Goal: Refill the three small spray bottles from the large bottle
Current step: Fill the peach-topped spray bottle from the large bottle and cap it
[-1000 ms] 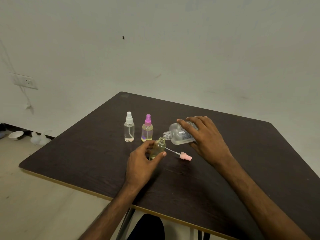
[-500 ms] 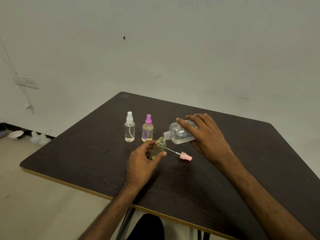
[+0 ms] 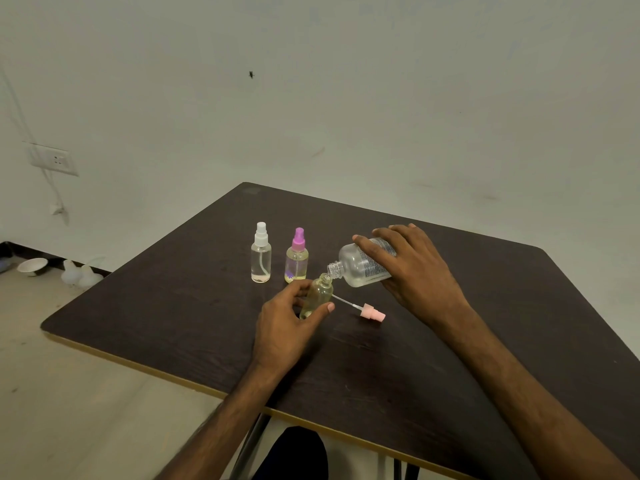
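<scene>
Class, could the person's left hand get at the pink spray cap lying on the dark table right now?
Probably not yet: the left hand is holding the small open bottle steady. The pink spray cap lies unobstructed nearby on the dark table.

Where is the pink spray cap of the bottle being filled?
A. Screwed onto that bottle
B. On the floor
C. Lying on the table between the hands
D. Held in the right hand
C: the pink spray cap lies on the table with its dip tube pointing toward the open small bottle.
</scene>
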The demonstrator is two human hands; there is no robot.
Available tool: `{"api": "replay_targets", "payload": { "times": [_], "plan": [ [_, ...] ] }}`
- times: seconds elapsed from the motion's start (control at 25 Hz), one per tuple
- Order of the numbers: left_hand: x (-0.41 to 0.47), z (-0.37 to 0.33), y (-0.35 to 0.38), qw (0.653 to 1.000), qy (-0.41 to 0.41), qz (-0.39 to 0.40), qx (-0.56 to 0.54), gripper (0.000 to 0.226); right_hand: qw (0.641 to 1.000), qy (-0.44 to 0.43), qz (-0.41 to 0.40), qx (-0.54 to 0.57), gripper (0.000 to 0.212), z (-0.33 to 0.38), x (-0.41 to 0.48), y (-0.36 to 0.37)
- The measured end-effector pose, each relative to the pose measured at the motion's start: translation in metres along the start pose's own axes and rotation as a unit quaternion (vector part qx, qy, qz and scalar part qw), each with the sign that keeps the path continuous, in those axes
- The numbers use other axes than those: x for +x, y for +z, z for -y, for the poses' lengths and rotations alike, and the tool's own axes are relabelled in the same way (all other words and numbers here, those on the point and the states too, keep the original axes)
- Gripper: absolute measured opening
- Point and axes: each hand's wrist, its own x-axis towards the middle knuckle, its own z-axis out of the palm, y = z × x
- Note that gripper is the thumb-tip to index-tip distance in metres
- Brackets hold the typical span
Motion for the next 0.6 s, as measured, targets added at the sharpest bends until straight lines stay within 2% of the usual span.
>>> {"api": "replay_targets", "payload": {
  "times": [0.24,0.6],
  "plan": [
    [0.0001,0.0011,0.0003,1.000,-0.002,0.001,-0.003,0.050,1.000,0.001,0.002,0.002,0.087,0.0000,-0.0009,-0.0002],
    [0.0001,0.0013,0.0006,1.000,-0.004,0.002,-0.015,0.049,1.000,-0.002,0.006,-0.001,0.093,-0.0003,-0.0003,-0.0004]
  ]
}}
